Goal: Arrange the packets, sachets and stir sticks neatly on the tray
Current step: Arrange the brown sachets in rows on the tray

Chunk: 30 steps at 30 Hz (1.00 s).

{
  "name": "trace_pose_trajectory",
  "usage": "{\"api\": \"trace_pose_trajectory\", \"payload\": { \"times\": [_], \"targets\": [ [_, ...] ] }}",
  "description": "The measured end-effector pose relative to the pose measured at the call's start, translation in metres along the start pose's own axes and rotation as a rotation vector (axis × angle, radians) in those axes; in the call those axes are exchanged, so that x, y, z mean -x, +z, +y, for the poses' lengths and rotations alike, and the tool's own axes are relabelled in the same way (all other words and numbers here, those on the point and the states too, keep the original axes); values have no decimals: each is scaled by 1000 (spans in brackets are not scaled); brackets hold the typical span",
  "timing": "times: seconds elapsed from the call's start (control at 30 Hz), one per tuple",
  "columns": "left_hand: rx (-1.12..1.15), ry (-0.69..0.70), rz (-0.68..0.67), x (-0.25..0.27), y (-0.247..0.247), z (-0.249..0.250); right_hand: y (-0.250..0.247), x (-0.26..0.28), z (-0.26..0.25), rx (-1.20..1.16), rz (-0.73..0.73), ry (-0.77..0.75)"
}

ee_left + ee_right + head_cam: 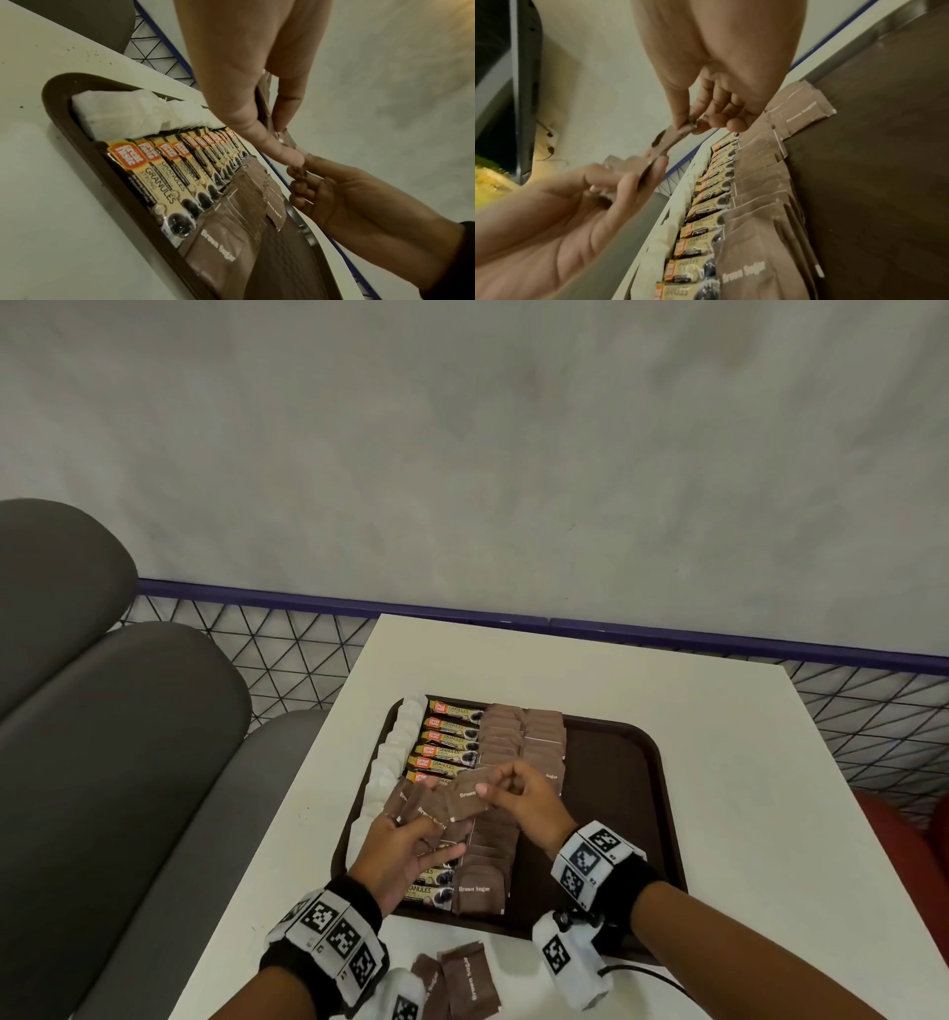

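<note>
A dark brown tray (626,793) sits on the white table. It holds a column of white sachets (395,752), a column of coffee granule packets (447,752) and two columns of brown sugar sachets (539,742). Above the tray my left hand (411,845) holds a fan of several brown sugar sachets (421,806). My right hand (513,793) pinches one brown sugar sachet (470,798) from that fan between thumb and forefinger. The right wrist view shows this pinch on the sachet (680,130). In the left wrist view the thumb presses the held sachets (267,113). No stir sticks are visible.
Two loose brown sugar sachets (462,983) lie on the table (770,762) in front of the tray. Grey seat cushions (102,737) stand to the left. A wire mesh fence with a purple rail (462,608) runs behind the table. The tray's right part is bare.
</note>
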<state>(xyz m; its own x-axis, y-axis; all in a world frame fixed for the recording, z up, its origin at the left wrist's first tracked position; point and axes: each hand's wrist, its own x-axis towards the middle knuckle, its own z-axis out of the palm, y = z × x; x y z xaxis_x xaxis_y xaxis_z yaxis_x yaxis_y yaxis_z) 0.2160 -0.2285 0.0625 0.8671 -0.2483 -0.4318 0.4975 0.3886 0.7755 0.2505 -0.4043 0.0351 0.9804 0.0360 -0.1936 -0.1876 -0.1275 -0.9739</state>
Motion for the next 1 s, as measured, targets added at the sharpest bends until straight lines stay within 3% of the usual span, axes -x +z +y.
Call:
{"api": "trace_pose_trajectory", "payload": {
  "times": [0.1,0.23,0.33,0.57,1.0],
  "targets": [
    [-20,9,20,1,-3,-2,-15,-2,6,-9,127,34],
    [-28,3,52,-1,-8,-3,-43,-11,24,92,439,105],
    [-21,3,70,-5,-11,-3,-61,-14,34,142,545,181],
    [-79,2,73,-9,-15,-4,-62,-21,49,305,454,284],
    [12,-54,56,-20,-20,-4,-48,-35,46,490,472,267]
  ]
}}
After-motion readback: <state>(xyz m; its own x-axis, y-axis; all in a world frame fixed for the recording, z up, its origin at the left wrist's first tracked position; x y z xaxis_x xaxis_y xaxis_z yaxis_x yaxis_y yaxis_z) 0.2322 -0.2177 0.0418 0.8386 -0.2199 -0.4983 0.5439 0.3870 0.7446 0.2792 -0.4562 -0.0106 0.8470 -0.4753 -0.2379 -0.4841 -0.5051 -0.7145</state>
